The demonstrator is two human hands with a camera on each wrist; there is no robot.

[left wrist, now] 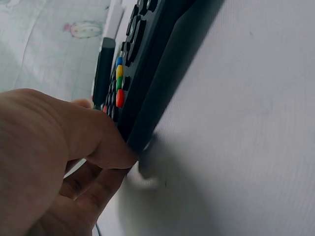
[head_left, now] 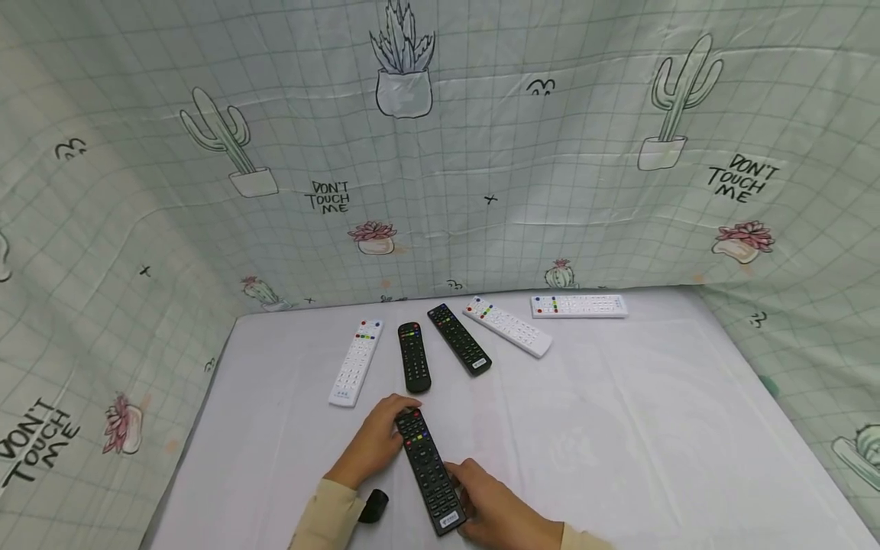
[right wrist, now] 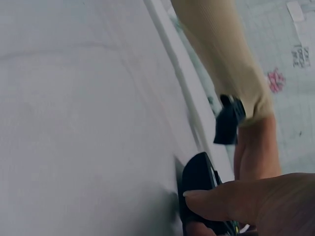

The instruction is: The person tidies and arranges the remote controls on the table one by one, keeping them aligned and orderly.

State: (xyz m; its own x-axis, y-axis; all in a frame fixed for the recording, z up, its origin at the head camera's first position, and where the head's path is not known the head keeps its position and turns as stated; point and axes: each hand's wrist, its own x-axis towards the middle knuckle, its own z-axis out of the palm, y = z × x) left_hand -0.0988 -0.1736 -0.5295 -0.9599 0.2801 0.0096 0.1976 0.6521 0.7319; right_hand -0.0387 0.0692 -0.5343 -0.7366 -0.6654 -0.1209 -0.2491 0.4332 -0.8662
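Note:
A black remote control (head_left: 429, 470) with coloured buttons lies between both hands, low in the head view, its buttons facing up. The left hand (head_left: 378, 435) pinches its far end between thumb and fingers; the left wrist view shows the thumb (left wrist: 106, 140) against the remote's edge. At the near end, the right hand (head_left: 498, 504) grips the remote from the right side. Its thumb (right wrist: 211, 202) presses on that end in the right wrist view. A shadow runs beneath the remote, and I cannot tell whether it touches the table.
Behind the hands lie a white remote (head_left: 356, 363), a black remote (head_left: 414, 357), another black one (head_left: 459, 340), a slanted white one (head_left: 507, 327) and a sideways white one (head_left: 580, 306). They rest on a white table (head_left: 619, 428) with patterned cloth (head_left: 481, 153) around it. A black wrist camera (head_left: 374, 506) sits by the left sleeve.

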